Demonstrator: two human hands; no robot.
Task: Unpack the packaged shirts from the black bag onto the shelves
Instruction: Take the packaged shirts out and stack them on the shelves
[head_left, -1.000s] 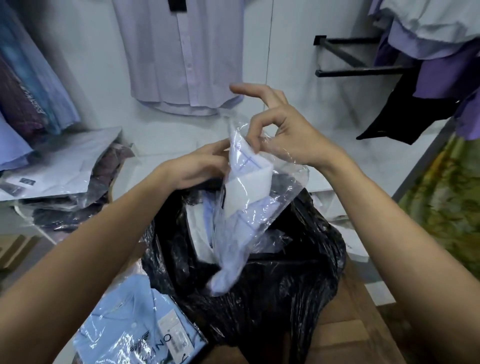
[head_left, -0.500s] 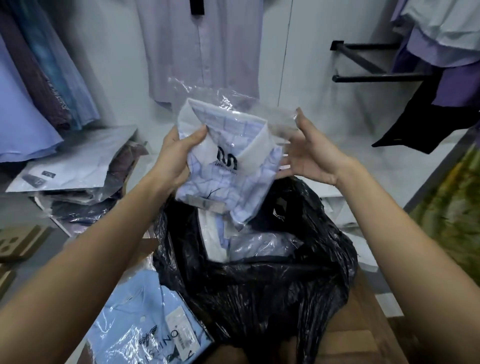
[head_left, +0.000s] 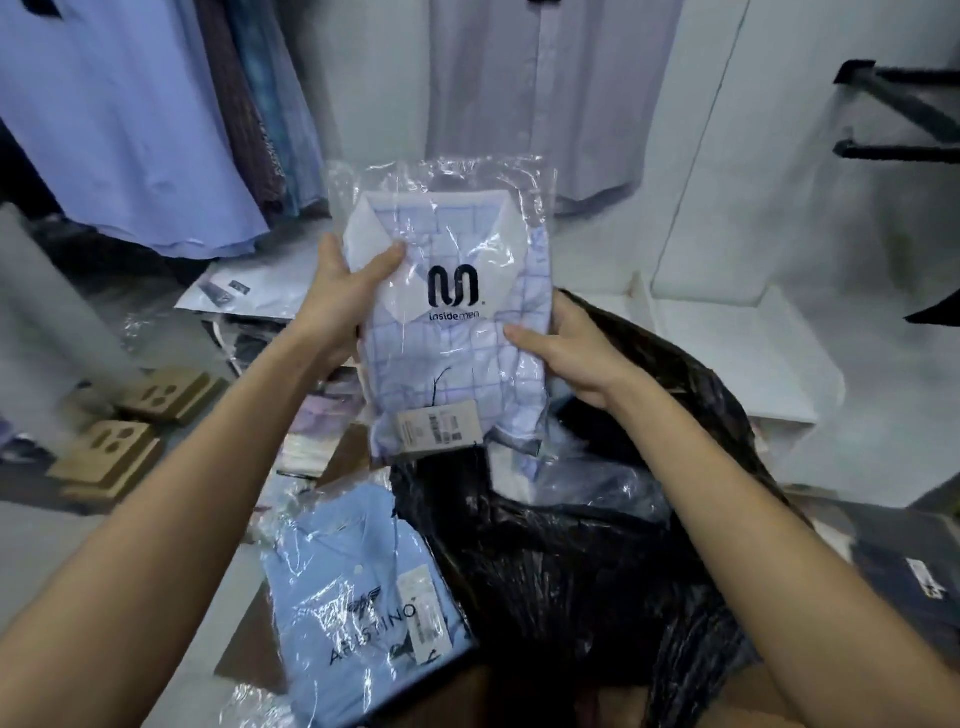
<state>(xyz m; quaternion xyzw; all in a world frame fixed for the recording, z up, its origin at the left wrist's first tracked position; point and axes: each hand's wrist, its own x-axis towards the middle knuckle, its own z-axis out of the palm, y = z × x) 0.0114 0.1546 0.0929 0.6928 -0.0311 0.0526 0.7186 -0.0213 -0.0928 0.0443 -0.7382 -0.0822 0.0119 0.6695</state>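
A checked pale-blue shirt in a clear packet (head_left: 452, 332), printed with a black logo, is held upright above the open black bag (head_left: 582, 561). My left hand (head_left: 343, 296) grips its left edge with the thumb across the collar. My right hand (head_left: 561, 348) holds its right edge. Another clear-wrapped shirt (head_left: 582, 483) shows inside the bag's mouth. A light-blue packaged shirt (head_left: 358, 613) lies flat to the left of the bag.
White shelves (head_left: 727, 332) stand behind the bag at right. Packaged shirts are piled at the left (head_left: 249, 291). Hanging shirts (head_left: 130, 130) line the wall. Brown cardboard pieces (head_left: 114, 452) lie on the floor at left. A dark packet (head_left: 904, 566) sits at right.
The checked packet has been lifted clear of the bag and turned flat to face me, with both hands now on its side edges. The view has shifted closer.
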